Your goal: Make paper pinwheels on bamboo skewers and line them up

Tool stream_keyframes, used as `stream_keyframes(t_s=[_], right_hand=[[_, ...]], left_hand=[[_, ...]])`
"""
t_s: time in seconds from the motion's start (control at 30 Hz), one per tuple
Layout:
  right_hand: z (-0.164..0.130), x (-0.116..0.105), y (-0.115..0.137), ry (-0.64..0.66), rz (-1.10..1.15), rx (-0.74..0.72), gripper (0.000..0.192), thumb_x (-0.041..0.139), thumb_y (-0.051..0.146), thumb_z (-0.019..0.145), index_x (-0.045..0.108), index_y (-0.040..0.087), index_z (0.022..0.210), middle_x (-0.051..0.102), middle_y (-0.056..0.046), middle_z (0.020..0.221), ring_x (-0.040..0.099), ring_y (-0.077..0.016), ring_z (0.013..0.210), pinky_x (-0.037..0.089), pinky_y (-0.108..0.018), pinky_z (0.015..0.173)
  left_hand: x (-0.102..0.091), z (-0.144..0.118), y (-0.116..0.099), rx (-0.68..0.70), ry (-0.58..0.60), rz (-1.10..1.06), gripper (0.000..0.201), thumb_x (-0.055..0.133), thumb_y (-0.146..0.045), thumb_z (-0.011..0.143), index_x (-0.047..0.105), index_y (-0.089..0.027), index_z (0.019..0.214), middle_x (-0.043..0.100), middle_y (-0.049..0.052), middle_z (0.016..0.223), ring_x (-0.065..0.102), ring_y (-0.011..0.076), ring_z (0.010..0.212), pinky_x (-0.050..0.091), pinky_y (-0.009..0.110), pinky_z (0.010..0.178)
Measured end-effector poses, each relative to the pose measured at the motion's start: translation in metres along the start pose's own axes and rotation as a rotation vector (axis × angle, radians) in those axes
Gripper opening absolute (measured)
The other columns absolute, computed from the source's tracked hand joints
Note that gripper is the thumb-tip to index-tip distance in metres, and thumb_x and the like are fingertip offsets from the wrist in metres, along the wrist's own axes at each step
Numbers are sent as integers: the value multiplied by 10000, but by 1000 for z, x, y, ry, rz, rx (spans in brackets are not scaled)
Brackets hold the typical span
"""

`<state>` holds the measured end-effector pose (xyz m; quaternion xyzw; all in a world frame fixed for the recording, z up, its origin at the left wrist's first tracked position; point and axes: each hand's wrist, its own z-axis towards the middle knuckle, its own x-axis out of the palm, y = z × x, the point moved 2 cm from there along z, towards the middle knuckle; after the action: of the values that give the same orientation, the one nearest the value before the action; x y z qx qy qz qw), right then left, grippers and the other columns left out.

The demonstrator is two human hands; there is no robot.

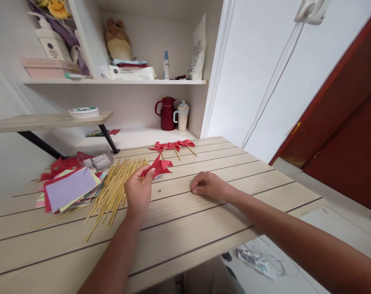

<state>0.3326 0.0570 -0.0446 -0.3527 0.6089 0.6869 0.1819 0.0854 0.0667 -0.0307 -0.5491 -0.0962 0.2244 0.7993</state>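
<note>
My left hand (139,188) pinches a red paper pinwheel (161,166) between thumb and fingers, above the table. Its pointed blades fan out to the right, and no stick shows on it. To the right, my right hand (205,183) rests low over the tabletop with its fingers curled together; whatever they may hold is hidden. Beneath and left of my left hand lies a loose pile of thin wooden sticks (112,194). Farther back, several finished red pinwheels on sticks (173,146) lie in a row.
Stacked coloured paper sheets (70,190) lie at the left, beside red paper pieces (61,165) and a clear plastic packet (101,160). A small riser shelf (50,120) stands behind them. At the back are a dark red jug (167,114) and a lidded cup (182,116).
</note>
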Motion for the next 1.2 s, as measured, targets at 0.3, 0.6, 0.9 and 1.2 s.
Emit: stream_keyframes(t_s=[0.3,0.6,0.9,1.2], right_hand=[[0,3,-8,-17,45,-34,54,698,193,714,741,219,735,736,-12,820,643,-163,752,470,-272,712],[-1,1,-5,-46,-37,-79,91,693,184,726,757,238,761,736,-4,833,645,-169,784,464,-282,754],[-3,1,1,-38,-31,-80,77,682,248,768,757,246,751,755,-7,834,659,-193,832,457,-313,809],[-1,8,0,-83,-56,-59,50,695,240,752,744,244,741,733,-4,854,638,-190,858,441,-319,830]], left_hand=[[0,-2,-4,-20,-12,19,237,716,-331,739,776,-182,914,771,57,890,704,211,853,549,325,818],[0,-2,-5,-28,-10,12,215,725,-329,732,775,-192,891,768,52,871,701,217,841,549,329,803],[1,-3,-5,-34,3,11,226,724,-325,737,774,-185,907,763,61,886,693,215,842,541,325,792],[1,-2,-3,-29,19,1,220,721,-325,744,774,-191,911,760,56,886,693,218,858,529,340,838]])
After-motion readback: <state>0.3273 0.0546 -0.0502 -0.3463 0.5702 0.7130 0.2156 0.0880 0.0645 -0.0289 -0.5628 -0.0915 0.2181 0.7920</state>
